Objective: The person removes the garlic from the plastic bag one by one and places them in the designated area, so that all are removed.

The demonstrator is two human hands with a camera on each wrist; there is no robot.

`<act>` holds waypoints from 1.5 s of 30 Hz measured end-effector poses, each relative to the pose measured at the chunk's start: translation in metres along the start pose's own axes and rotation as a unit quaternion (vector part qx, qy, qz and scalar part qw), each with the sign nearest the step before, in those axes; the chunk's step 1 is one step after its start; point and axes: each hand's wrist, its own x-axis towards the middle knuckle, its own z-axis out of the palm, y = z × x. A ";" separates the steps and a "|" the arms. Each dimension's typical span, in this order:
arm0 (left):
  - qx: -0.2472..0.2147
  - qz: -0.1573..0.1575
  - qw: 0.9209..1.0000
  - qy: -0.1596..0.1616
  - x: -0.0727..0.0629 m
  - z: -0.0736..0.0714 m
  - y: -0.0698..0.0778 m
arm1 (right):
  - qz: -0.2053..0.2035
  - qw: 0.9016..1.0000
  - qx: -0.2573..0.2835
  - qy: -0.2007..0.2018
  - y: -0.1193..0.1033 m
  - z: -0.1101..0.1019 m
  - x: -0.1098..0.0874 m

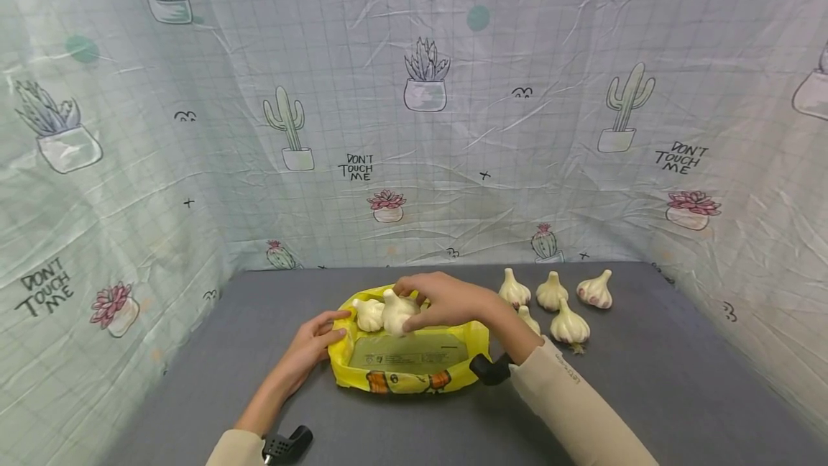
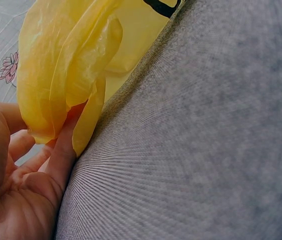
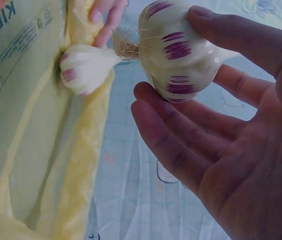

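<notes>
A yellow plastic bag lies on the table with its rim rolled down and its mouth open. My right hand holds a garlic bulb over the bag between thumb and fingers. In the right wrist view this garlic bulb shows purple streaks and a tuft of roots. Another garlic bulb sits inside the bag at its left end. At the bag's left rim, my left hand holds the plastic; its fingers reach into a yellow fold in the left wrist view.
Several garlic bulbs stand grouped on the grey table to the right, beside my right forearm. A cactus-printed sheet hangs behind the table and along both sides.
</notes>
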 end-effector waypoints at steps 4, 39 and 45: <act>-0.001 -0.001 1.000 -0.001 0.000 0.000 -0.001 | 0.000 1.000 0.005 0.009 0.002 -0.004 -0.009; 0.000 0.005 1.000 -0.001 -0.002 -0.002 -0.001 | 0.014 0.995 0.061 0.080 0.037 -0.012 -0.086; -0.005 0.002 1.000 0.000 0.001 0.001 -0.001 | 0.021 0.994 0.059 0.085 0.046 -0.013 -0.096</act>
